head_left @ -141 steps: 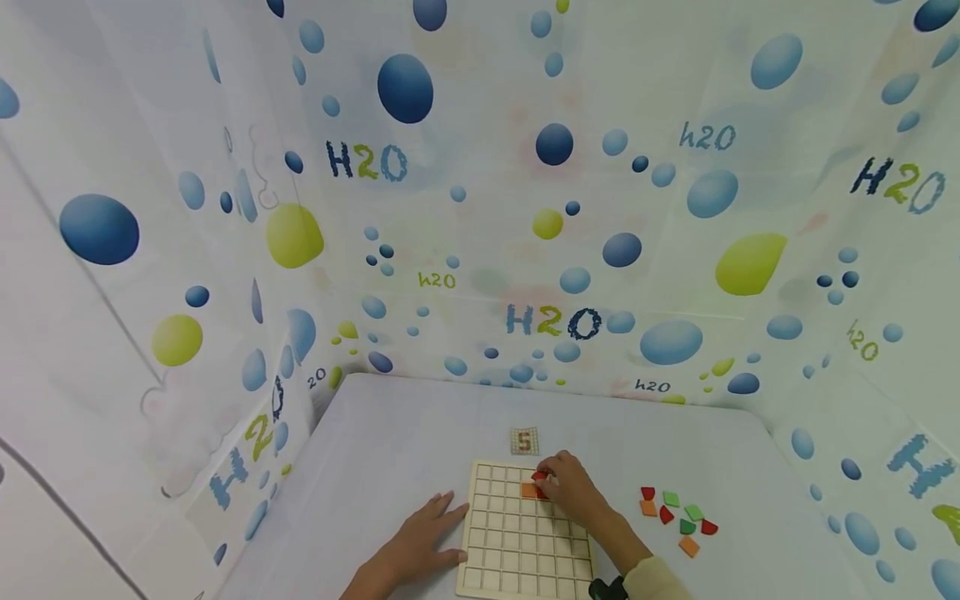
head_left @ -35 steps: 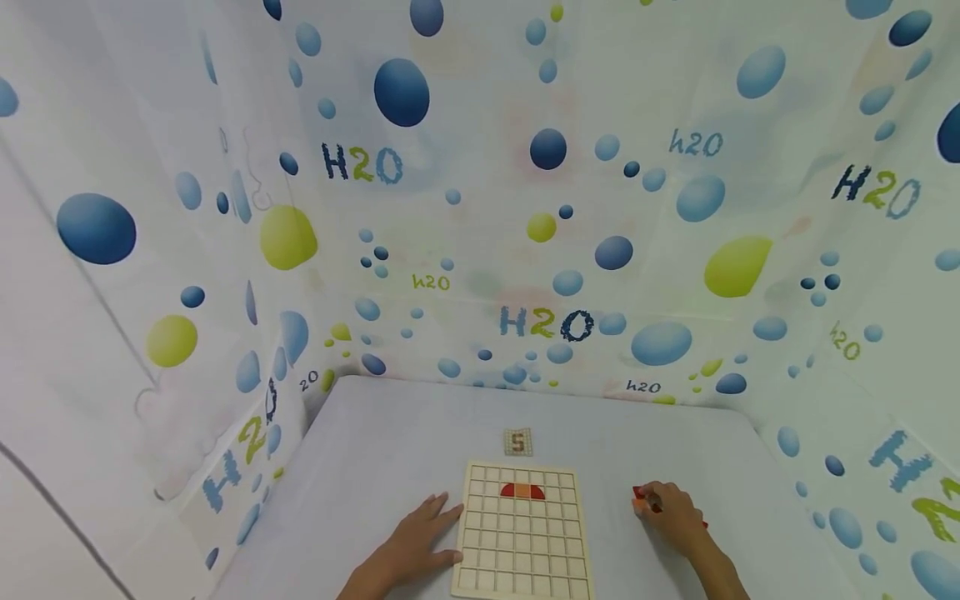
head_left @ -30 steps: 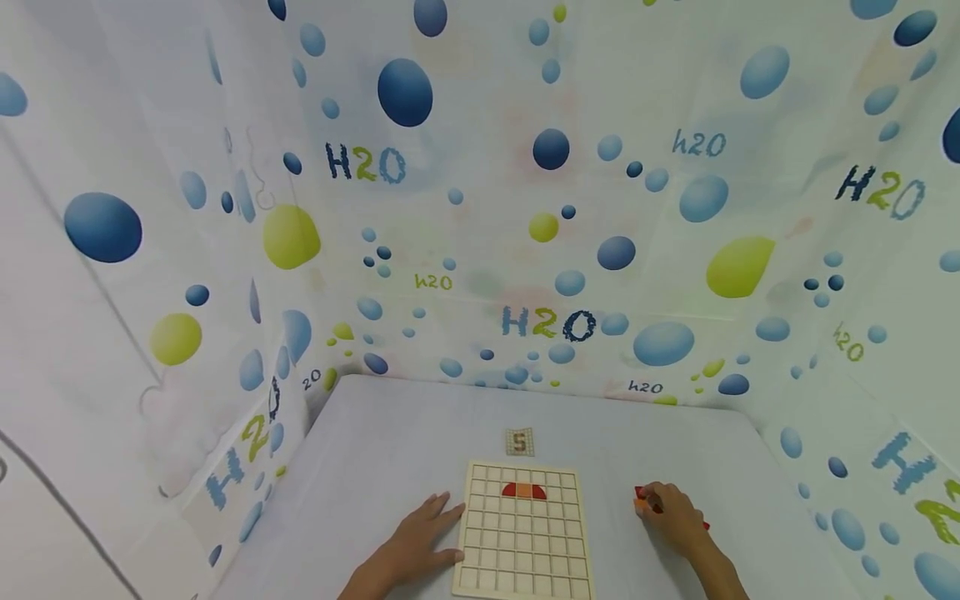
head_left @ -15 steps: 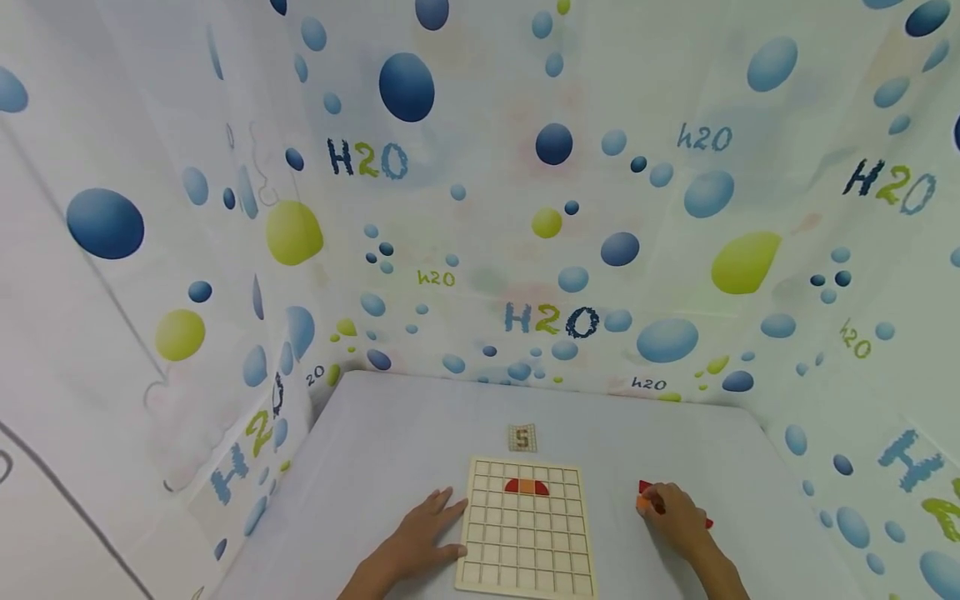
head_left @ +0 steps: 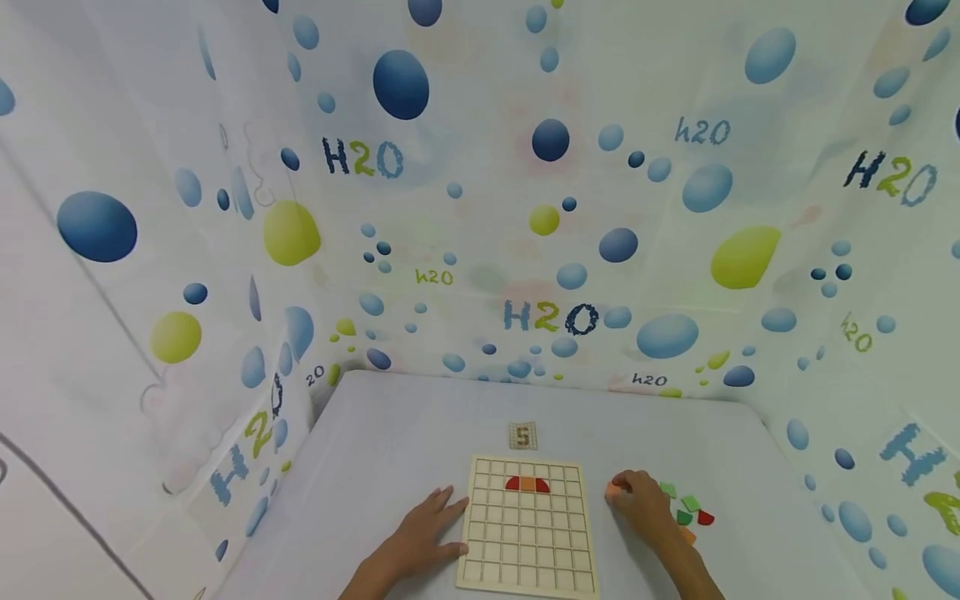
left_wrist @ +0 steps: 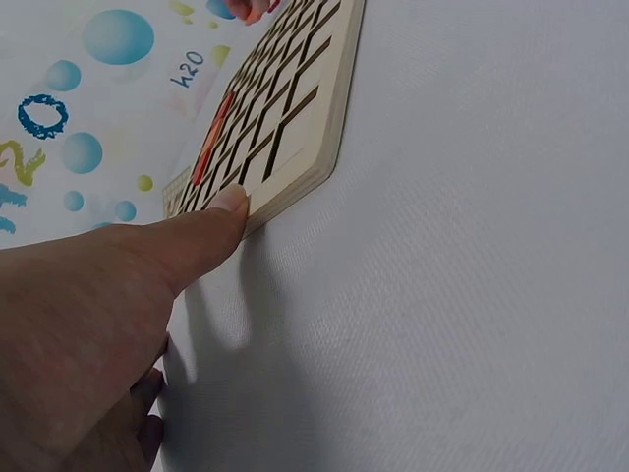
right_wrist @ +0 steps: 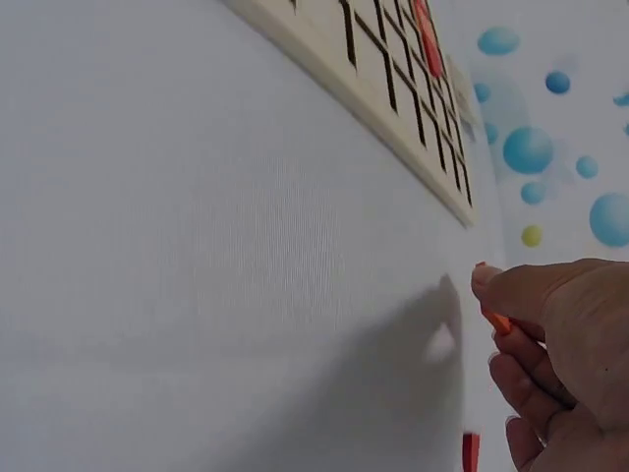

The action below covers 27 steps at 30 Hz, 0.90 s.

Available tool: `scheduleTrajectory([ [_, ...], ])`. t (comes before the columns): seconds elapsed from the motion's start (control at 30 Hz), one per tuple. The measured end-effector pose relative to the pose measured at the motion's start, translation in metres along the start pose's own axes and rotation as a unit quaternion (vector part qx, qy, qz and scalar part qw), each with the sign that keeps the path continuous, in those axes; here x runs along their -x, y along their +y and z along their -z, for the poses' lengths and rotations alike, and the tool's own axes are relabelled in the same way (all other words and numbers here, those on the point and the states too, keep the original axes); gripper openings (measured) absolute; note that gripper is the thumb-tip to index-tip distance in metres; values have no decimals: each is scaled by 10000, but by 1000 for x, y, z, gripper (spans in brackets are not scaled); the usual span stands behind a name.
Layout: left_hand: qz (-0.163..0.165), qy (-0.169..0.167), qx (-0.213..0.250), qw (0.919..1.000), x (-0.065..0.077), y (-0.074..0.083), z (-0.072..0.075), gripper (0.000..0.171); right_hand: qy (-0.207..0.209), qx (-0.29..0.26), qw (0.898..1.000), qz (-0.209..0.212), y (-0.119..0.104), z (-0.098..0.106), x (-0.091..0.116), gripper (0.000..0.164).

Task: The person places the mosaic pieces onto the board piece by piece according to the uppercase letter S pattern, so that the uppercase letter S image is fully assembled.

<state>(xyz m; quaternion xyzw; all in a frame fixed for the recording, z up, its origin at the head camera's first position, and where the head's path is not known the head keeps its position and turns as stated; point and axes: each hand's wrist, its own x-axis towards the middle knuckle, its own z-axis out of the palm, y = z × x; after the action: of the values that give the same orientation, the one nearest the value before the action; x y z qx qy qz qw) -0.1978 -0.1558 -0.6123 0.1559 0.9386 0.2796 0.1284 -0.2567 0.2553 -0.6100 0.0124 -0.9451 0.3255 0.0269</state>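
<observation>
A pale wooden grid board [head_left: 528, 542] lies on the table. In one of its upper rows an orange square tile [head_left: 528, 484] sits between two red rounded tiles [head_left: 542, 485]. My left hand [head_left: 420, 533] lies with spread fingers against the board's left edge, and the thumb touches that edge in the left wrist view. To the right of the board, my right hand [head_left: 643, 508] pinches an orange tile [right_wrist: 496, 320] between thumb and fingers. A reddish bit shows at the thumb tip; whether it is a second tile I cannot tell.
Behind the board lies a small gridded card [head_left: 522, 436] marked like a 5 or an S. Loose tiles lie by my right forearm: light green [head_left: 690, 502], dark green [head_left: 684, 518], red [head_left: 706, 518] and orange [head_left: 687, 536]. A patterned curtain [head_left: 480, 250] surrounds the table.
My right hand set a red tile on the board, went to the loose tiles, and now moves back left with an orange tile. My left hand has stayed at the board's edge.
</observation>
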Motion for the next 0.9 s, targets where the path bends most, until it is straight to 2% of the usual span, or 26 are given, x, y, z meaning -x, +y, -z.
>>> scheduleTrajectory([
  [0.23,0,-14,-10,10000,0,1,1,80,-216,54,9977,647,-44,-30,0,17],
  [0.53,-9,27,-24,10000,0,-1,-1,80,-660,-142,9810,1818,-91,-63,0,17],
  [0.67,-76,68,18,9999,3,-4,-1,80,-753,-150,9708,2275,-104,-77,1,10],
  [0.9,-268,185,123,9994,4,-7,-3,79,-652,506,9588,2719,-111,-93,2,17],
])
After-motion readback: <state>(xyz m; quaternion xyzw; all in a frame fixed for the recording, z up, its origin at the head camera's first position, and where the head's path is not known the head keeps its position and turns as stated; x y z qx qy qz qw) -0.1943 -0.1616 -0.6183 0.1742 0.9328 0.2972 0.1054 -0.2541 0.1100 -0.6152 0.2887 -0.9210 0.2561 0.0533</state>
